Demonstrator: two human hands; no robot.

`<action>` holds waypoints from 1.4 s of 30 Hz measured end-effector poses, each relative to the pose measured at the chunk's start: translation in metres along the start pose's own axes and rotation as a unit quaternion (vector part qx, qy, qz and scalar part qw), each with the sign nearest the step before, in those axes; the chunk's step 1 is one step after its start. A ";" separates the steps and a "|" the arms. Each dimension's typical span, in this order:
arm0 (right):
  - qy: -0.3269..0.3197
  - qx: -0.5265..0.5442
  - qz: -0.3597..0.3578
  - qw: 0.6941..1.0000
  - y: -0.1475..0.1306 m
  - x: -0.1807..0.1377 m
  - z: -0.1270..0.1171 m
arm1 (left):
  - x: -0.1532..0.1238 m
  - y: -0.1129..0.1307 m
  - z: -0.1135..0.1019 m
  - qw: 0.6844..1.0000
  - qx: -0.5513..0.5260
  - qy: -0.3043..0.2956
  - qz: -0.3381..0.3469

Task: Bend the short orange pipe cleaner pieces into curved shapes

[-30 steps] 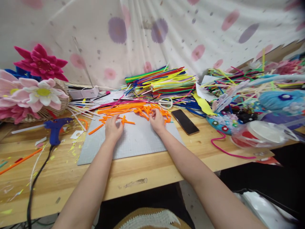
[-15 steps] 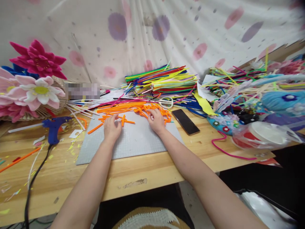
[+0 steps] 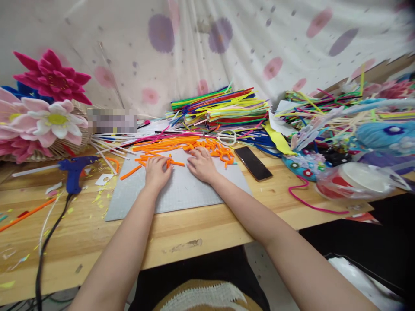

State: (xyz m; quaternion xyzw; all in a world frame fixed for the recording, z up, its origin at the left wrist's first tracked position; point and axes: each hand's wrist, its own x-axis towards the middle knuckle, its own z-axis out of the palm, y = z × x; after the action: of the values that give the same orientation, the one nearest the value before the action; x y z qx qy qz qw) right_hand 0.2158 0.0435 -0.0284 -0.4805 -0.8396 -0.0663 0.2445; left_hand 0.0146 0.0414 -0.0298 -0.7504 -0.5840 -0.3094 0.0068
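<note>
Moved: right hand (image 3: 201,165), shifted toward 9 o'clock, off the curled orange heap (image 3: 223,153) and now close beside left hand (image 3: 158,171). Both hands bear on the same short orange pipe-cleaner pieces (image 3: 162,149), which lie along the 12 o'clock edge of the cutting mat (image 3: 181,194).

Grip, right hand: fingers spread, nearly flat, tips touching the pieces, nothing enclosed.

Grip, left hand: fingers loosely curled, tips on one short piece; whether it is pinched cannot be told.

Phone (image 3: 253,163) lies at 3 o'clock of the mat, glue gun (image 3: 75,172) at 9 o'clock.
</note>
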 end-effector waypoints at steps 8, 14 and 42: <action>-0.014 -0.057 0.130 0.990 0.002 0.018 0.014 | 0.001 -0.007 0.002 0.999 -0.006 0.004 -0.045; 0.048 -0.024 0.121 0.991 -0.014 0.039 0.012 | -0.001 -0.002 -0.003 0.999 -0.048 -0.012 0.016; -0.079 0.039 -0.048 0.995 -0.021 0.083 -0.010 | 0.004 0.002 -0.017 0.987 -0.039 0.151 -0.029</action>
State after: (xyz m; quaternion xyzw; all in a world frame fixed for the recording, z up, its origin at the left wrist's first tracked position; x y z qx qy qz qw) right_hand 0.1668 0.0934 0.0222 -0.4331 -0.8806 -0.0069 0.1922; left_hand 0.0086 0.0378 -0.0133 -0.6779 -0.5851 -0.4414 0.0566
